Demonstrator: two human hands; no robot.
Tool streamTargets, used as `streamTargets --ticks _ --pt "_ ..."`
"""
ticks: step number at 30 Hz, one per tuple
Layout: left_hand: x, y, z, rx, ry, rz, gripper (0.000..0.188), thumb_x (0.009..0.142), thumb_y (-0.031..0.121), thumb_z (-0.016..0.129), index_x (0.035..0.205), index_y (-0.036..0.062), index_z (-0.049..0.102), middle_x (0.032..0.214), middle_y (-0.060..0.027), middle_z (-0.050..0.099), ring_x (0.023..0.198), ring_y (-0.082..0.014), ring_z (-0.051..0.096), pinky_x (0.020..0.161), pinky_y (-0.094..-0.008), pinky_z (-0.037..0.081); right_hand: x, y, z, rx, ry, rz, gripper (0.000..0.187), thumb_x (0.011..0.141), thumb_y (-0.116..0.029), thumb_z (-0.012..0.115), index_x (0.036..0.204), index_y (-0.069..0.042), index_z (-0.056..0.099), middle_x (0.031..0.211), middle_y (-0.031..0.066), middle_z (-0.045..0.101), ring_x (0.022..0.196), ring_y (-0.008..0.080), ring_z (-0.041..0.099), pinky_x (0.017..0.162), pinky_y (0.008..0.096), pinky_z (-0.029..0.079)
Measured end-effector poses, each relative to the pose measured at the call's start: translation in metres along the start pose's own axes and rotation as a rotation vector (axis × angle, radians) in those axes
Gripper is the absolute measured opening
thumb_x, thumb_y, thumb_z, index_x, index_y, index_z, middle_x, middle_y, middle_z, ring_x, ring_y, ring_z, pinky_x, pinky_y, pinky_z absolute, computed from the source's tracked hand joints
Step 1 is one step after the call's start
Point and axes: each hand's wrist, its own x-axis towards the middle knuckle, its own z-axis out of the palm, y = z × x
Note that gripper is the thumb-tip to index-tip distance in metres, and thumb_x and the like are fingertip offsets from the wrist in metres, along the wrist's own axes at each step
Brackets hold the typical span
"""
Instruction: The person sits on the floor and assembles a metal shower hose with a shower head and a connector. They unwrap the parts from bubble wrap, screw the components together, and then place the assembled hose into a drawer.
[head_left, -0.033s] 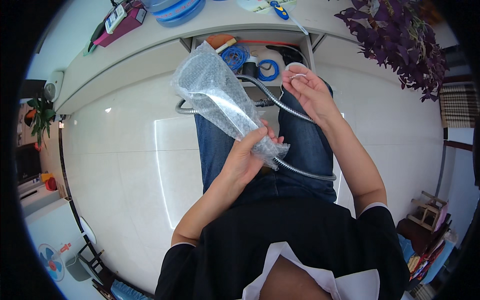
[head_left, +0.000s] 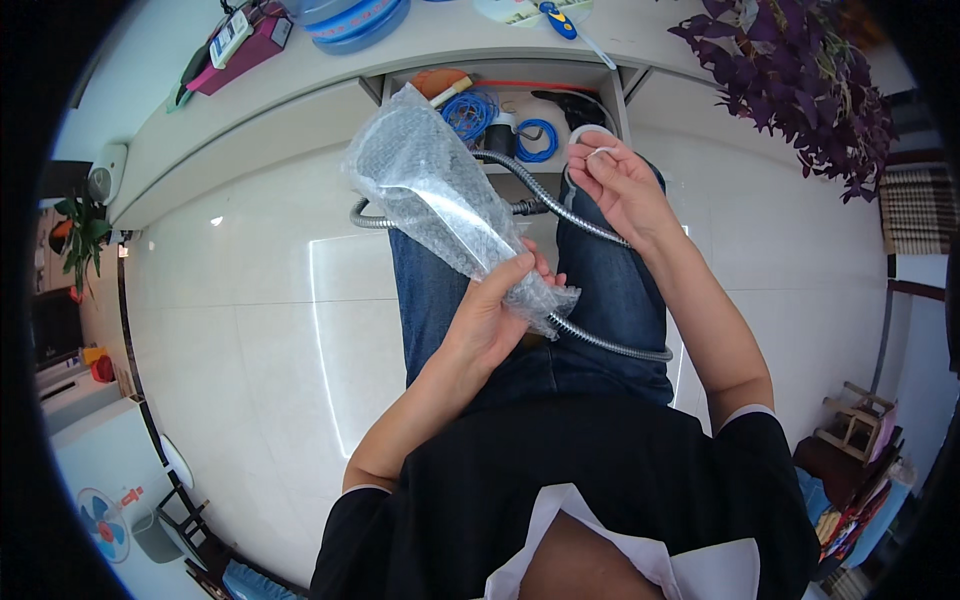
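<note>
My left hand point(head_left: 495, 300) is wrapped round the narrow lower end of a clear bubble-wrap parcel point(head_left: 430, 175), tilted with its wide end up and to the left. What the wrap encloses cannot be made out. A flexible metal hose point(head_left: 560, 205) curves behind the parcel and across my thighs, and shows again below my left hand. To the right, my right hand point(head_left: 625, 185) pinches a thin white strip point(head_left: 602, 151) between thumb and fingers. Part of that strip loops beside the fingertips and hangs over my knee.
An open drawer point(head_left: 610, 95) ahead holds coiled blue cables point(head_left: 537, 140) and a black container point(head_left: 500, 135). On the counter point(head_left: 440, 40) above lie a screwdriver point(head_left: 560, 20) and a blue water bottle point(head_left: 350, 25). A purple-leaved plant point(head_left: 790, 80) overhangs at the right.
My right hand's fingertips have shifted very slightly and the white strip in them has changed shape. My left hand and the parcel have stayed where they were.
</note>
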Motion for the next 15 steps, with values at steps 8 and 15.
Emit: streamTargets --ticks 8,15 --pt "0.003 0.000 0.012 -0.097 0.054 -0.051 0.036 0.083 0.013 0.061 0.115 0.0046 0.046 0.086 -0.0077 0.055 0.080 -0.0176 0.055 0.093 -0.0380 0.041 -0.006 0.000 -0.009 0.169 -0.297 0.126 0.013 0.087 -0.009 0.057 0.100 -0.007 0.056 0.100 0.0091 0.061 0.084 0.0127 0.058 0.077 0.0238 0.047" --pt "0.004 0.001 0.013 -0.048 0.017 -0.043 0.041 0.084 0.013 0.060 0.120 0.0044 0.042 0.091 -0.0094 0.056 0.084 -0.0182 0.057 0.091 -0.0391 0.044 -0.014 0.002 0.016 -0.326 -0.317 0.120 0.010 0.084 -0.007 0.060 0.094 -0.004 0.060 0.099 0.0081 0.060 0.082 0.0113 0.057 0.074 0.0231 0.047"
